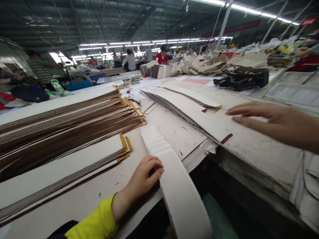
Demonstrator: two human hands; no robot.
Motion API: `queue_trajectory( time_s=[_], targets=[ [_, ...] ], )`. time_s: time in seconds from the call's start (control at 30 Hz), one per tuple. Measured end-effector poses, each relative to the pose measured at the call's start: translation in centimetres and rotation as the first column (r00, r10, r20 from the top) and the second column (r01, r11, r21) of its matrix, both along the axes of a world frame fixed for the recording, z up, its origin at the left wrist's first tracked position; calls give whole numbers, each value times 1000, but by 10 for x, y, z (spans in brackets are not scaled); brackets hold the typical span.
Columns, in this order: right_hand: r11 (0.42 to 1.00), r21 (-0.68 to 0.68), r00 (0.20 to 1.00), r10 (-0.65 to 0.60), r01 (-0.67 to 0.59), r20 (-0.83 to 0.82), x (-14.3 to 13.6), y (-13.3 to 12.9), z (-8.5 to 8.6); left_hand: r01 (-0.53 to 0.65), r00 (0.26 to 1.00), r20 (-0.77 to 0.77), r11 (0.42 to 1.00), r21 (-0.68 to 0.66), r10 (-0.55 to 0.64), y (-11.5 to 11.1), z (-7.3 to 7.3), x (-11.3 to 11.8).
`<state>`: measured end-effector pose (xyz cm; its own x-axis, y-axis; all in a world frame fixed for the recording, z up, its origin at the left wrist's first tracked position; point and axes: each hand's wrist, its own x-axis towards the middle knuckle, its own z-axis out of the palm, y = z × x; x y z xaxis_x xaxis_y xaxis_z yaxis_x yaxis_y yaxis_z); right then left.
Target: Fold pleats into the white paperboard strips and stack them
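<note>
A long white panel (178,176) lies across the table's front edge, and its near end curves down over the gap. My left hand (143,176), in a yellow cuff, has its fingers curled at the panel's left edge, thumb and fingertips touching it. To the right, my right hand (266,121) is held above the table with its fingers stretched out and nothing in them. Nearest to it is a fanned stack of white strips (184,111) with dark red and yellow end tabs.
Stacks of white-and-brown strips with yellow ends (74,132) cover the table's left side. A dark gap (214,186) opens between the table parts below the panel. Farther back lie a black bag (245,78), heaped beige cloth (204,64) and a person in red (162,57).
</note>
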<state>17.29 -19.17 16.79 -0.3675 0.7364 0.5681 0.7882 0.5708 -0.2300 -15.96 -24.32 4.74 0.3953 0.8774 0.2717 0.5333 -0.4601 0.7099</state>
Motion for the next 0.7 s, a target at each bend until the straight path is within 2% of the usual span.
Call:
queue_trajectory(
  time_s=[0.03, 0.1, 0.2, 0.3, 0.37, 0.43, 0.57, 0.7],
  targets=[
    [989, -67, 990, 134, -131, 47, -20, -4, -6, 2, 1000, -5, 1000, -7, -2, -3, 1, 1],
    [914, -186, 925, 376, -361, 53, -63, -13, -23, 7, 1000, -8, 1000, -20, -7, -9, 3, 2],
    [838, -286, 875, 483, -464, -3, -117, -27, -56, 20, 1000, -5, 999, -33, -20, -15, 5, 2],
    [819, -306, 868, 492, -486, -61, -141, -38, -91, 35, 999, 0, 998, -53, -35, -17, 6, 0],
    [847, -273, 890, 440, -455, -118, -146, -44, -109, 45, 999, 5, 997, -68, -45, -12, 8, -2],
    [882, -232, 909, 378, -411, -173, -147, -50, -121, 1, 1000, -12, 998, -61, -2, -4, 14, -7],
    [897, -187, 907, 361, -401, -218, -149, -55, -127, -176, 976, -126, 984, 22, 177, 15, 29, -16],
    [899, -165, 903, 368, -406, -221, -149, -56, -127, -154, 939, -296, 983, 96, 176, 18, 34, -15]
  ],
)
